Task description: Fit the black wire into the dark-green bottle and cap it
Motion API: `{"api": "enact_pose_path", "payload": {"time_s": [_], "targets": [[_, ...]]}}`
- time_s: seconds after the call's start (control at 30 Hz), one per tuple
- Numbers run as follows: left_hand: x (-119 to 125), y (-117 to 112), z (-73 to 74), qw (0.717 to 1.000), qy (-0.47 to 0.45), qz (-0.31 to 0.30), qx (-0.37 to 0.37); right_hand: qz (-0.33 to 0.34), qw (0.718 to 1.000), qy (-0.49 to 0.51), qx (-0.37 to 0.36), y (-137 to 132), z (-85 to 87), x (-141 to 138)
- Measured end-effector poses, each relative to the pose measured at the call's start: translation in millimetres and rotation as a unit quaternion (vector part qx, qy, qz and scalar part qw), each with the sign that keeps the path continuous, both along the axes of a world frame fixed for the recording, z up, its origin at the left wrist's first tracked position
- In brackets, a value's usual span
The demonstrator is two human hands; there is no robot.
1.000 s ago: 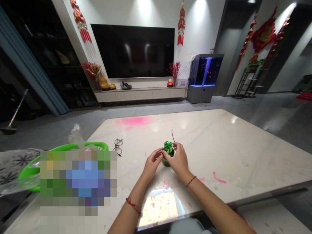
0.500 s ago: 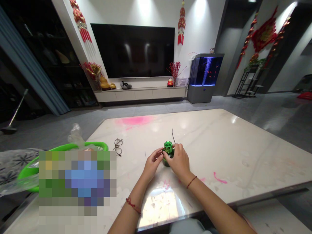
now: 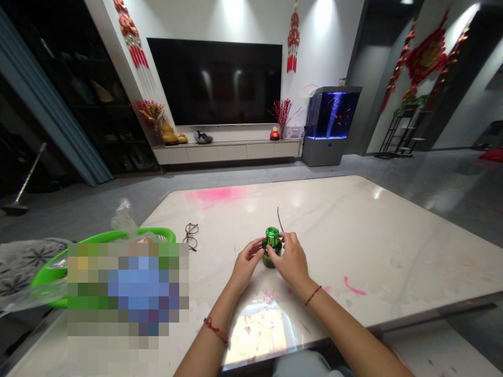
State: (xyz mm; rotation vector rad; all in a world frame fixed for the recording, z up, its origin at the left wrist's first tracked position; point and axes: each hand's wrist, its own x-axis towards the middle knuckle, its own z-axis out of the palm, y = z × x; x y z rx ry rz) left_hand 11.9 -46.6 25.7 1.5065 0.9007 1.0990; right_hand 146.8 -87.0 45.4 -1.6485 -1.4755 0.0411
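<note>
In the middle of the frame, a little low, my left hand [image 3: 247,266] and my right hand [image 3: 291,261] hold from both sides a green container [image 3: 272,237], upright on the pale table [image 3: 365,230]. Left of them lie eyeglasses [image 3: 190,236]. At lower left is a green basket [image 3: 162,231], partly pixelated. A dark television [image 3: 220,86] hangs at upper middle; a blue-lit fish tank [image 3: 324,116] stands right of it.
</note>
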Motion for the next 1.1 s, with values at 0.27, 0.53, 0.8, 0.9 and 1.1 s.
{"api": "enact_pose_path", "payload": {"time_s": [0.27, 0.53, 0.8, 0.9, 1.1], "targets": [[-0.1, 0.2, -1.2, 1.0, -0.021, -0.01, -0.006, 0.026, 0.999, 0.026, 0.021, 2.7, -1.7, 0.9], [0.0, 0.8, -4.0, 0.999, -0.031, -0.005, -0.022, 0.024, 0.999, 0.045, 0.005, 7.4, -0.4, -0.5], [-0.6, 1.1, -2.9, 1.0, -0.025, -0.004, -0.016, 0.033, 0.998, 0.049, -0.002, 6.8, 0.0, 1.6], [-0.4, 0.8, -2.2, 1.0, -0.02, 0.0, -0.015, 0.037, 0.997, 0.064, 0.0, 5.5, 0.6, 3.0], [-0.7, 0.7, -2.4, 1.0, -0.016, -0.003, -0.005, 0.048, 0.995, 0.088, 0.013, 6.1, -3.8, 5.6]]}}
